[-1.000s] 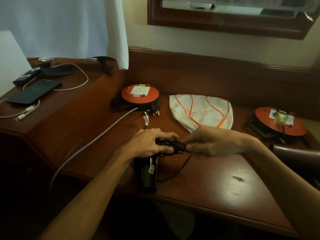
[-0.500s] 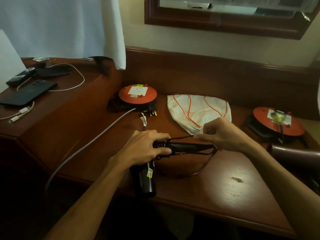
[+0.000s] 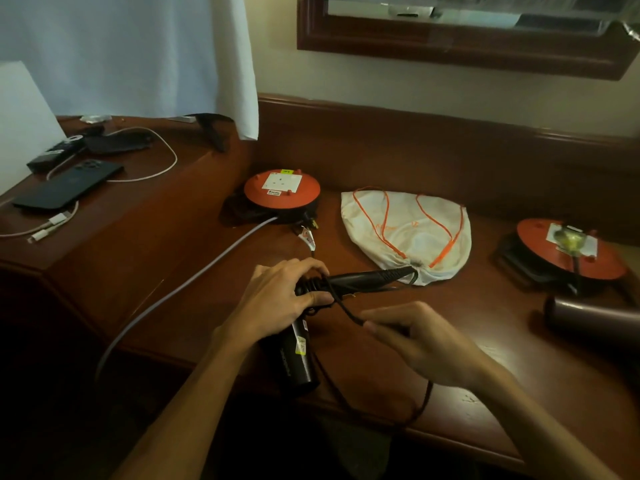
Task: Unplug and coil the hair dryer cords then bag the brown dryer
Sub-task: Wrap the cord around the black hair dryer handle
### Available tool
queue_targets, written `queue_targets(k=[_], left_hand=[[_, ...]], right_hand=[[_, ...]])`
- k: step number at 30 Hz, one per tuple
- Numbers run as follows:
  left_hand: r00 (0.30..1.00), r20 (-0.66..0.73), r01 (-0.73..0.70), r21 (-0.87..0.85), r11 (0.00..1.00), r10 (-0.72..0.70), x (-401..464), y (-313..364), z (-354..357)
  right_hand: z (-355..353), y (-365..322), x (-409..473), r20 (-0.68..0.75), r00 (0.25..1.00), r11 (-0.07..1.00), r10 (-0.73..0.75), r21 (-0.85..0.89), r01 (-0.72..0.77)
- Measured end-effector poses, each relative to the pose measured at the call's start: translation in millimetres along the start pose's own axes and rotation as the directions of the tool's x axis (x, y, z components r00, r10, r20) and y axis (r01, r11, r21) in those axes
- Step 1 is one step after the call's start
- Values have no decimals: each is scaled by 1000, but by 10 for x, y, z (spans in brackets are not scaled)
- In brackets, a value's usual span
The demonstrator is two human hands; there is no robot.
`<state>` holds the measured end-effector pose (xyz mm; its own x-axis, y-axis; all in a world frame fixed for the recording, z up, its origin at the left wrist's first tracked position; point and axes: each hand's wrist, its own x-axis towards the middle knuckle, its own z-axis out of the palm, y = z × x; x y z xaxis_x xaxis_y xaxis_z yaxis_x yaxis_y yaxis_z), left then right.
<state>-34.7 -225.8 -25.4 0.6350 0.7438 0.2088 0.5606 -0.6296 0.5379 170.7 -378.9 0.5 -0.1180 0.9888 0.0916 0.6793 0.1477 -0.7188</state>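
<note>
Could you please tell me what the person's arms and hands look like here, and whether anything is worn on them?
Both forearms are bare as far as the frame shows; no sleeve shows. The left hand and right hand wear no gloves, and no rings, watch or bracelet are visible.

dim warm light, deep shadow below; soft focus, wide-angle bending at edges.

no legible txt, labels too blurry
</note>
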Motion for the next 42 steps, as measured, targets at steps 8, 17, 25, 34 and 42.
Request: queue_targets(k=[8,17,25,34,42], left_hand=[[998,6,-63,-41,997,64,-45,3,29],[1000,-26,-12,-110,994,10,-104,-21,1],[998,53,33,-176,984,-24,-224,-149,-65],[983,184,-53,184,981,19,-182,118,-40],[992,120,15,124,992,-30,-211,125,-40]], right_hand=[[354,519,105,-3,990,938,-142,-318,134],[429,721,392,-122,979,969,-162,-205,135],[120,730,1048,160,953,933,259,-296,-204],[-313,-121,1128,485,874,993,-26,-85,77],[-559,-124,808,292,956,992,28,-127,9]])
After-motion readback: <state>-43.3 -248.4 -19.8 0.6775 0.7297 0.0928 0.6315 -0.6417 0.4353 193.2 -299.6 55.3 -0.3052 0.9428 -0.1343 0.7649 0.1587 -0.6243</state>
